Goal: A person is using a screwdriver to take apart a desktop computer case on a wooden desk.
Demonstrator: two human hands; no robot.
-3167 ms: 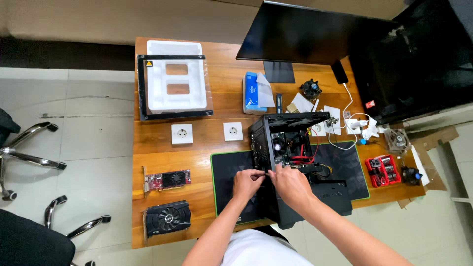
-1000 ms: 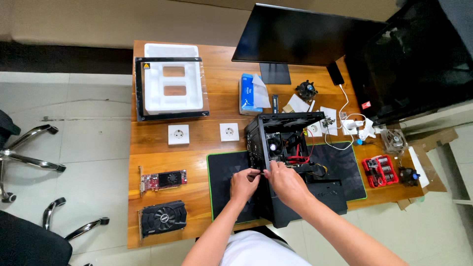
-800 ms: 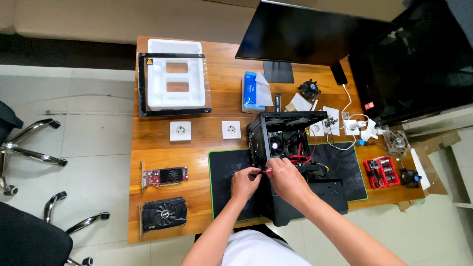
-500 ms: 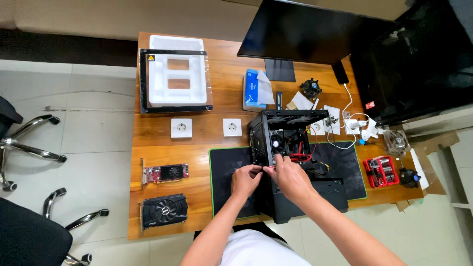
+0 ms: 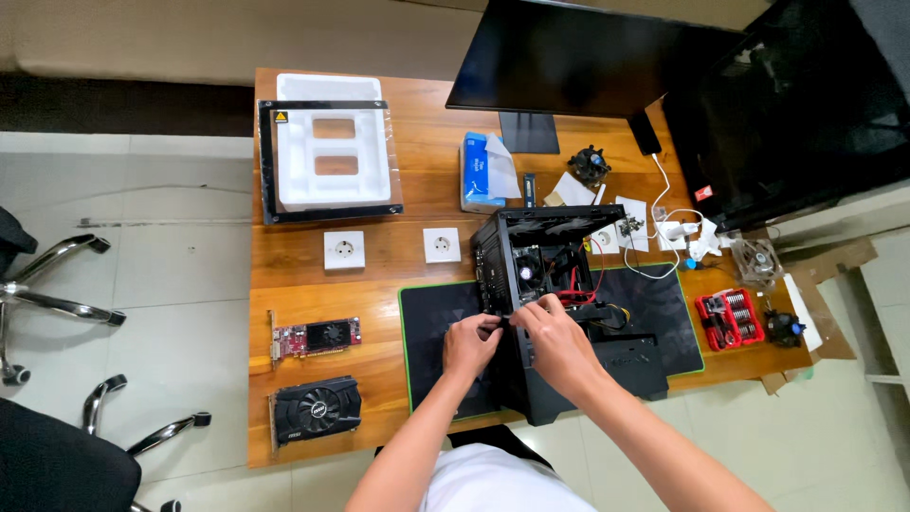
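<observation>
An open black computer case (image 5: 545, 261) stands on a black desk mat with a green edge (image 5: 427, 327), red and black cables showing inside it. My left hand (image 5: 471, 343) and my right hand (image 5: 553, 339) meet at the case's near left edge. Both pinch at something small there, and what it is cannot be made out. My forearms come up from the bottom of the view.
On the wooden desk (image 5: 284, 275): a red graphics card (image 5: 316, 338), a black graphics card with a fan (image 5: 318, 411), two white socket plates (image 5: 344, 250), white foam packing (image 5: 332, 156), a blue tissue box (image 5: 482, 171), a red screwdriver bit set (image 5: 730, 319), a monitor (image 5: 569, 62). Office chairs (image 5: 57, 284) stand left.
My hands stay together at the case's near edge with only small shifts. The view has drifted slightly.
</observation>
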